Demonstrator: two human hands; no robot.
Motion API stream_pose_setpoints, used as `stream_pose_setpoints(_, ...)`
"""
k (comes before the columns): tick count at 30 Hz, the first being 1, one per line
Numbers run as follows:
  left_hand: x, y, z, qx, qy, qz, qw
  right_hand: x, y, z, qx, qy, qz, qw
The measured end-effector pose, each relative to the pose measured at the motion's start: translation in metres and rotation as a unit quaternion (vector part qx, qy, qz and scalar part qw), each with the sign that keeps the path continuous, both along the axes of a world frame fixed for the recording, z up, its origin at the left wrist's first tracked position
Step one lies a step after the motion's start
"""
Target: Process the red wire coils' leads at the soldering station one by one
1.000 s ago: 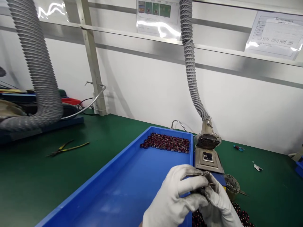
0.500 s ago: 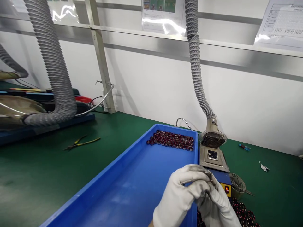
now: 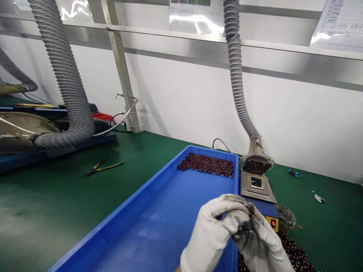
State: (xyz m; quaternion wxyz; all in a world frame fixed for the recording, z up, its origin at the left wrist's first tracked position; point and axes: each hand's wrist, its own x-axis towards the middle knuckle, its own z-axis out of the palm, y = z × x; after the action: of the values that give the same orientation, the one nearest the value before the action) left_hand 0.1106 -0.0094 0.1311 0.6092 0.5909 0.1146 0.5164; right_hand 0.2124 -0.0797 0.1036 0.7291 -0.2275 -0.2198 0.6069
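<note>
Both hands wear white gloves with grimy fingertips and meet at the bottom of the view. My left hand (image 3: 211,234) curls over the right edge of the blue tray (image 3: 133,211), its fingers pinched on a small dark part (image 3: 247,225). My right hand (image 3: 262,243) closes on the same part from the right. Several small dark red coils (image 3: 208,166) lie in rows at the tray's far end. More of these coils (image 3: 295,253) lie loose on the mat below my right hand.
A solder pot (image 3: 256,185) with a lit red switch stands right of the tray under a ribbed fume hose (image 3: 238,75). A small metal cup (image 3: 286,219) sits beside it. Yellow-handled pliers (image 3: 102,168) lie on the green mat (image 3: 70,196). A wide hose (image 3: 65,75) hangs at left.
The view has drifted left and slightly up, so everything sits further right. My hands stay together on the small part, with the fingers shifting a little.
</note>
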Motion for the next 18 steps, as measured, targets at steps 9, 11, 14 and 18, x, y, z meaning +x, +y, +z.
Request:
stream_pose_setpoints(9,-0.003,-0.005,-0.009,0.211,0.167,0.105,0.957,0.009,-0.006,-0.006,-0.005,0.015,-0.006,1.000)
stream_pose_setpoints(11,0.001,-0.009,-0.008,0.222,0.147,0.095,0.959,0.007,-0.005,-0.008,-0.016,0.011,-0.003,1.000)
stream_pose_setpoints(14,0.002,-0.008,-0.004,0.157,0.099,0.024,0.982,0.002,-0.005,-0.004,-0.022,0.009,-0.003,1.000)
stream_pose_setpoints(18,0.002,-0.002,0.000,-0.021,0.009,-0.044,0.999,-0.004,-0.003,0.006,-0.013,-0.019,0.023,0.999)
